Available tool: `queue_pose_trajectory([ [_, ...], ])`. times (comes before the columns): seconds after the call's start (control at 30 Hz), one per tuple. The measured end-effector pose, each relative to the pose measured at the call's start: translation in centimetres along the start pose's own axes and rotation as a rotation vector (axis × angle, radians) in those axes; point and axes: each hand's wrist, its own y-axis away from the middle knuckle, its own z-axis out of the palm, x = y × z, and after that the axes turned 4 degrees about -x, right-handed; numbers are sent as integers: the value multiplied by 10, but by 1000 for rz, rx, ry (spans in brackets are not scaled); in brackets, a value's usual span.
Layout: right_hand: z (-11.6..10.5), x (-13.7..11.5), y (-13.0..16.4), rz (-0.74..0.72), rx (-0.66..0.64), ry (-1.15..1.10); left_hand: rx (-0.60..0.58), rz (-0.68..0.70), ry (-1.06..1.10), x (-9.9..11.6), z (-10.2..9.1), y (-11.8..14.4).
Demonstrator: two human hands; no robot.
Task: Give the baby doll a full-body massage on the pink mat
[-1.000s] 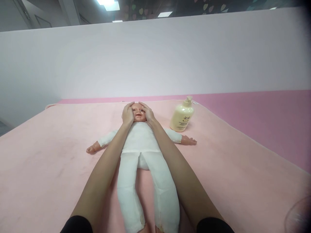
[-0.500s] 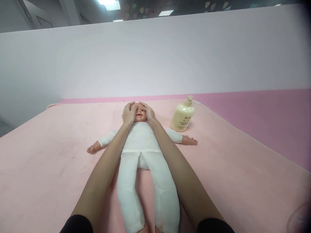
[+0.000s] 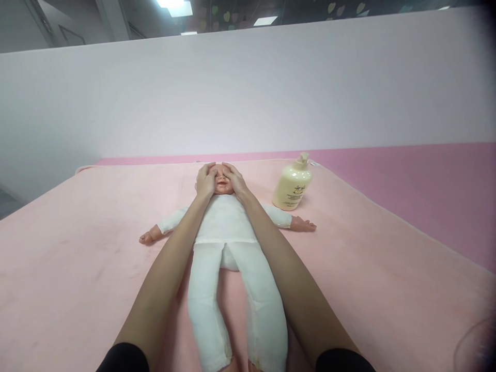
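I have both hands on the baby doll (image 3: 227, 219), which lies face up down the middle of the pink blanket (image 3: 93, 243), its head toward the far edge of the surface (image 3: 434, 191). My left hand (image 3: 205, 181) is unclenched, laid along one side of the head; my right hand (image 3: 235, 182) matches it, equally loose. Between them they hide the doll's eyes and cheeks from me, leaving the mouth and a strip of forehead. My forearms cover parts of its outstretched arms, and its feet are cut off by the bottom of my view, as is the surface's near edge. Toward the far right corner of the blanket stands a pale yellow pump bottle (image 3: 292, 187), just beyond the doll's arm; I can't tell whether they touch, and its small print is unreadable. My black sleeves (image 3: 124, 358) are cropped too.
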Motion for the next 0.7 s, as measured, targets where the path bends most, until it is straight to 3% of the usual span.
queue_pose_trajectory([
  [0.7,-5,1,-6,4,41,-29,19,-18,30,-9,1,-7],
])
